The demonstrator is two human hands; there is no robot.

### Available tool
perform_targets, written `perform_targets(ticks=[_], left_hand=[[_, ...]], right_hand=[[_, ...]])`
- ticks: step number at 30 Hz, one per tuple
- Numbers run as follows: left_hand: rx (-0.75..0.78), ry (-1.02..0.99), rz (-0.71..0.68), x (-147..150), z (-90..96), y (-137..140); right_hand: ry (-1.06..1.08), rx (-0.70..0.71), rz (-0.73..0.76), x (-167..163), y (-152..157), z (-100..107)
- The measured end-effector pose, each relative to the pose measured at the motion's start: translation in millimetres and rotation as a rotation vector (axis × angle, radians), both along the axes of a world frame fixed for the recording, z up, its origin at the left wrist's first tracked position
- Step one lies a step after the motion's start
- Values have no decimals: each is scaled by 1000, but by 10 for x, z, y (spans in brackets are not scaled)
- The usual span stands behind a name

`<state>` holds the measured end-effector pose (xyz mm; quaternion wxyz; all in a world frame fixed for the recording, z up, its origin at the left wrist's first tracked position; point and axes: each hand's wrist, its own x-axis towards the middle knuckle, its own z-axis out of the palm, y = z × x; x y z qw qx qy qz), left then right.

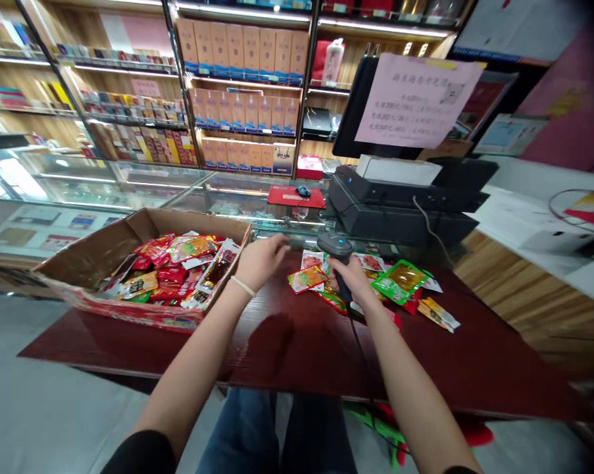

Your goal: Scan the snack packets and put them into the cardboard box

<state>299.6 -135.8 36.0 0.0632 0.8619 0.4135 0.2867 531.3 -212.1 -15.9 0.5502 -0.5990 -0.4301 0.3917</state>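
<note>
My right hand (354, 280) is wrapped around the handle of a black barcode scanner (335, 245), held above a spread of snack packets on the dark red table. A red and orange packet (307, 279) lies just left of the scanner, and a green packet (401, 282) lies to its right. My left hand (262, 261), with a pale band on the wrist, hovers beside the right wall of an open cardboard box (143, 315). Its fingers are loosely bent and apart, with nothing seen in them. Many small red, orange and green packets (178, 263) fill the box.
Behind the table is a glass counter with a red mat (289, 196) and a mouse (303, 191). A black checkout machine (405, 197) stands at the back right, a paper sign (418, 99) on its screen. The scanner's cable (360, 345) hangs over the table's front edge.
</note>
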Motion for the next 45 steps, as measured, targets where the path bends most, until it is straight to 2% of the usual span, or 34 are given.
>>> perform_targets(ticks=[4, 7, 10, 13, 15, 19, 22, 24, 27, 30, 32, 33, 40, 45], left_hand=[[-118, 79, -116, 515, -566, 100], [-143, 132, -121, 755, -995, 153], [-113, 140, -58, 834, -1333, 165], [-88, 128, -77, 790, -1511, 161], [-95, 127, -108, 737, -1531, 160], [-122, 142, -188, 660, -1433, 152], [-203, 70, -162, 630, -1372, 160], [-273, -89, -62, 619, -1374, 198], [-438, -464, 28, 624, -1425, 295], [-788, -895, -32, 657, -1489, 370], [-982, -1088, -77, 683, -1523, 381], [-1033, -1144, -82, 692, -1536, 378], [-1049, -1235, -51, 704, -1563, 360], [-1046, -1243, -43, 705, -1557, 371]], right_hand=[[-10, -4, -21, 186, -57, -124], [17, -4, -51, 283, -118, -276], [32, -15, -76, 344, -164, -424], [77, -8, -96, 386, -175, -509], [96, -14, -112, 403, -169, -528], [117, -34, -127, 413, -153, -537], [128, -20, -129, 410, -150, -557], [124, -17, -120, 408, -154, -574], [123, -6, -107, 396, -167, -576], [131, 28, -87, 365, -189, -544], [112, 11, -67, 334, -206, -517], [94, -8, -53, 317, -215, -504], [-37, -73, 117, 200, -246, -430], [-65, -98, 90, 204, -243, -408]])
